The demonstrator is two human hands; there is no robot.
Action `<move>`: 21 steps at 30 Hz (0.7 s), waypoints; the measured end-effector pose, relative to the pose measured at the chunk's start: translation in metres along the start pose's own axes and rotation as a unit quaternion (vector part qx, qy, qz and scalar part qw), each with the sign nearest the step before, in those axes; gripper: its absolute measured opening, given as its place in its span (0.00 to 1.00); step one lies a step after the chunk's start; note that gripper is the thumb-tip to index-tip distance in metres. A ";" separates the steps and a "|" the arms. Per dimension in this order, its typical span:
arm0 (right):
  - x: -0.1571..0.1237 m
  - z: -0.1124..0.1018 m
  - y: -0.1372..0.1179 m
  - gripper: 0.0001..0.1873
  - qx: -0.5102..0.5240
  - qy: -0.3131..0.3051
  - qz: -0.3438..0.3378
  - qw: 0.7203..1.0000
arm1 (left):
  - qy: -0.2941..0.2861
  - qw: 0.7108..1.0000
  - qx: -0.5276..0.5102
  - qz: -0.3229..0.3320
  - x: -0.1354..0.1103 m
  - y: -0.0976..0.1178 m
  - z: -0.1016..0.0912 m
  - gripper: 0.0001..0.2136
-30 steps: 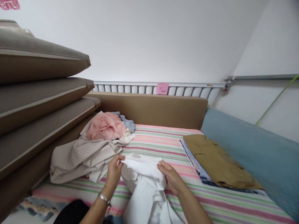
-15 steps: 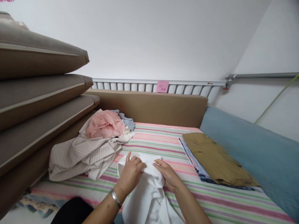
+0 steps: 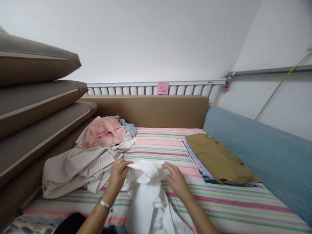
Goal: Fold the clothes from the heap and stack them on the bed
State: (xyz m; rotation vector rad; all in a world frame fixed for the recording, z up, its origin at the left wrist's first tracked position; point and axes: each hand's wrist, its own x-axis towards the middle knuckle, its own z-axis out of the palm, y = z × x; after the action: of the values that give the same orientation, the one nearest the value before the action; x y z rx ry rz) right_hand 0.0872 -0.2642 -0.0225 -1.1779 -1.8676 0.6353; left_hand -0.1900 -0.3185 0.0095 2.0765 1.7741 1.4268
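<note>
A white garment (image 3: 146, 195), probably a shirt, is held up in front of me over the striped sheet, its lower part hanging toward me. My left hand (image 3: 119, 170), with a silver bangle at the wrist, pinches the garment's upper left edge. At the upper right edge, my right hand (image 3: 175, 179) grips the cloth between thumb and fingers. The fabric between the hands is bunched in folds. Left of my left hand lies a loose heap with a pink eyelet garment (image 3: 104, 131) on top and a striped cream garment (image 3: 75, 165) below.
A folded stack topped by an olive garment (image 3: 216, 159) lies on the striped sheet (image 3: 219, 208) at the right. Brown cushions (image 3: 44, 122) are piled at the left. A brown board (image 3: 151, 112) stands before a radiator (image 3: 122, 89) bearing a pink note (image 3: 162, 87). A blue panel (image 3: 248, 143) borders the right.
My hands have moved apart, the left one outward to the left, spreading the white garment's upper edge between them. The view has shifted slightly to the right.
</note>
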 end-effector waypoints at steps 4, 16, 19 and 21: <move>0.002 0.006 -0.018 0.32 -0.092 -0.011 -0.060 0.994 | 0.010 0.997 -0.075 -0.016 0.000 0.001 -0.001 0.10; 0.023 -0.018 -0.070 0.13 0.035 -0.071 -0.065 0.995 | -0.087 0.992 -0.076 -0.045 0.024 0.020 -0.020 0.11; 0.015 -0.053 -0.076 0.16 0.027 -0.045 -0.017 0.998 | -0.151 0.979 -0.127 -0.048 0.035 0.023 -0.026 0.13; 0.005 -0.080 -0.069 0.17 0.011 -0.021 0.020 1.000 | -0.156 0.973 -0.156 -0.069 0.037 0.016 -0.026 0.14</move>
State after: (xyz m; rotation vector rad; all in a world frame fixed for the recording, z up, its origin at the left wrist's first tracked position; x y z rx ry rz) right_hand 0.1199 -0.2903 0.0742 -1.1983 -1.8709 0.7055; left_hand -0.1984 -0.3075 0.0555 1.8542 1.4370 1.1760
